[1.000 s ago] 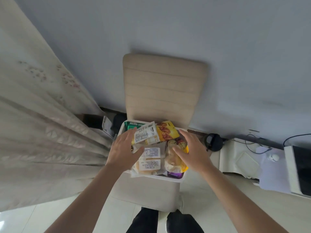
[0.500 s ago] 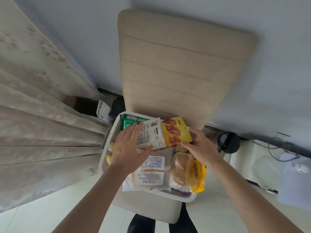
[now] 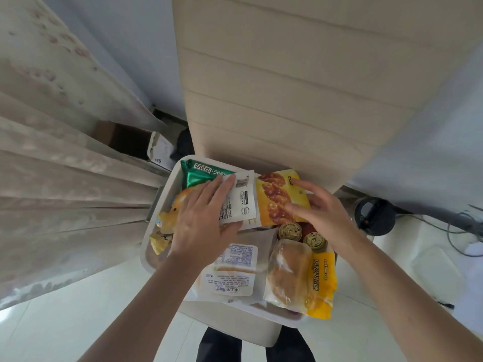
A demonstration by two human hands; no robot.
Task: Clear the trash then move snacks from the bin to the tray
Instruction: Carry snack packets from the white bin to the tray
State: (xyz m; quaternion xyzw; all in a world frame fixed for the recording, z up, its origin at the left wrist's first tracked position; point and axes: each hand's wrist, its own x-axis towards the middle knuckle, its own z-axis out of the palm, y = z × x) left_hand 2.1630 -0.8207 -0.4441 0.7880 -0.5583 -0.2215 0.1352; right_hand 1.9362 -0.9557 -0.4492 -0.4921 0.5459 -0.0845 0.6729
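Note:
A white bin [image 3: 167, 189] full of snack packs stands on a beige chair. On top lies a yellow and white snack packet [image 3: 269, 202]. My left hand [image 3: 203, 220] grips its white end, thumb under the lower edge. My right hand [image 3: 318, 212] rests on its yellow end with fingers spread. Under it are a green packet [image 3: 201, 173], an orange packet [image 3: 170, 218], a white bread pack [image 3: 235, 273], a yellow bun pack [image 3: 300, 278] and two gold-lidded cups [image 3: 303, 235].
The beige chair back [image 3: 300, 87] rises right behind the bin. A patterned curtain [image 3: 65, 152] hangs at the left, with an open cardboard box [image 3: 130, 139] behind it. A black round object [image 3: 373, 216] and cables lie on the floor at the right.
The view has come closer to the bin. My left hand has slid up onto the packet's white end and my right hand has moved onto its yellow end.

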